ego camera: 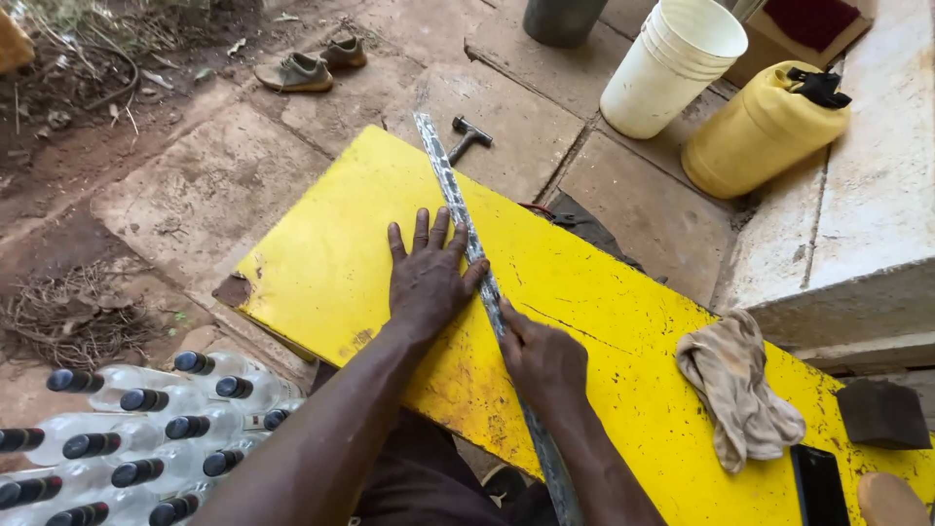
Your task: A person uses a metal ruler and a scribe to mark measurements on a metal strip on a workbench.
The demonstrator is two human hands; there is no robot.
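Yellow board (604, 321) bears a scuffed metal strip (458, 205); left hand (427, 278) fingers splayed flat, right hand (541, 360) fingers pinching it.

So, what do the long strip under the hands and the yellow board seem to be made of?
The long strip looks like bare metal: grey, shiny in patches, thin and straight-edged. The left hand presses flat beside it, and the right hand rests on it. The yellow board is probably painted sheet material, metal or wood; chips and rusty-brown scuffs show through the glossy paint.
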